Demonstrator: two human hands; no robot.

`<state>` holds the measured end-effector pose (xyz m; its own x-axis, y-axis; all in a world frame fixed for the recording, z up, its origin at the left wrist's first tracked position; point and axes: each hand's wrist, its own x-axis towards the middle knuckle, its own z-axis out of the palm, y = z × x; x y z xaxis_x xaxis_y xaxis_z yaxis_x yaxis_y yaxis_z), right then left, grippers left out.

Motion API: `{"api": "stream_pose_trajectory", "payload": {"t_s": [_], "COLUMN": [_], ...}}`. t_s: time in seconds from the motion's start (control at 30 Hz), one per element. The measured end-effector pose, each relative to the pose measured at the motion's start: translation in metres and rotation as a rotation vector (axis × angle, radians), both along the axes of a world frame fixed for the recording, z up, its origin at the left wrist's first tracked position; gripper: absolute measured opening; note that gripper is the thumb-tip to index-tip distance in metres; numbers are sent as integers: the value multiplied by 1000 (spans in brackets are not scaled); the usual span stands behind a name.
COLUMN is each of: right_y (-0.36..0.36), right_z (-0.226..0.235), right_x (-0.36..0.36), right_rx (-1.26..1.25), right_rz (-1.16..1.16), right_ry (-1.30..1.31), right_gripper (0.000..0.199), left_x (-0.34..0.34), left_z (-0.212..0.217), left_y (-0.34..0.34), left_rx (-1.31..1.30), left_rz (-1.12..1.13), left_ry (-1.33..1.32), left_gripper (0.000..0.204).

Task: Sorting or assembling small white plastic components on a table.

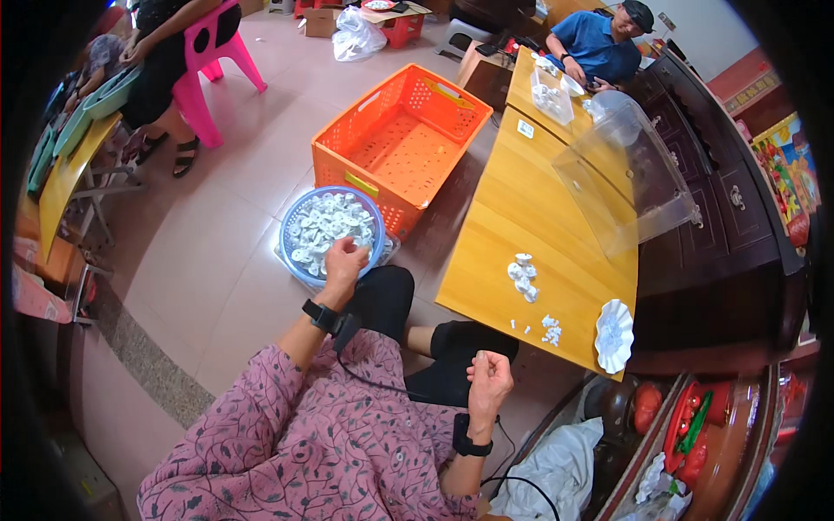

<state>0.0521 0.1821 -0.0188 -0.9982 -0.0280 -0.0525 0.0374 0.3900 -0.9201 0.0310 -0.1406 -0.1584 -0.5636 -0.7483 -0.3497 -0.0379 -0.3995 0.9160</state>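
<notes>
My left hand [345,260] is over the right side of a round blue basket [379,227], its fingers bent and drawn together. The basket is heaped with small white plastic parts [328,224]; whether one is between my fingers is hidden. My right hand [491,379] is raised above my lap near the table's front edge, fingers curled into a pinch. Anything in it is too small to make out. On the yellow wooden table [486,252] lie a small cluster of white parts [523,278], several tiny white pegs [551,330] and a fluted white dish [614,337] with small pieces.
An orange plastic crate [400,143] stands behind the basket. A clear plastic box [630,174] lies on the table beside a dark cabinet [721,191]. Across the table sits a person in blue [591,48]. A pink chair [204,78] and another person are at far left.
</notes>
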Motion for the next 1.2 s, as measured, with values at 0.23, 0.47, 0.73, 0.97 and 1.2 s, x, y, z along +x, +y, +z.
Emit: {"api": "stream_pose_trajectory", "payload": {"t_s": [0.23, 0.47, 0.73, 0.97, 1.2], "right_y": [12, 26, 28, 38, 44], "right_z": [-12, -1, 5, 8, 19], "right_x": [-19, -43, -71, -76, -67], "right_rx": [112, 414, 614, 837, 919], "right_rz": [-88, -143, -126, 33, 123], "right_ry": [161, 527, 621, 613, 610], "right_gripper": [11, 9, 12, 25, 34], "left_x": [-9, -19, -47, -105, -127], "left_z": [91, 143, 139, 148, 137], "left_y": [96, 143, 182, 200, 208], "left_rx": [-558, -1107, -1110, -1316, -1614], "left_rz": [-354, -299, -534, -637, -730], "left_ry": [149, 247, 405, 398, 238], "left_gripper": [23, 13, 13, 21, 17]}}
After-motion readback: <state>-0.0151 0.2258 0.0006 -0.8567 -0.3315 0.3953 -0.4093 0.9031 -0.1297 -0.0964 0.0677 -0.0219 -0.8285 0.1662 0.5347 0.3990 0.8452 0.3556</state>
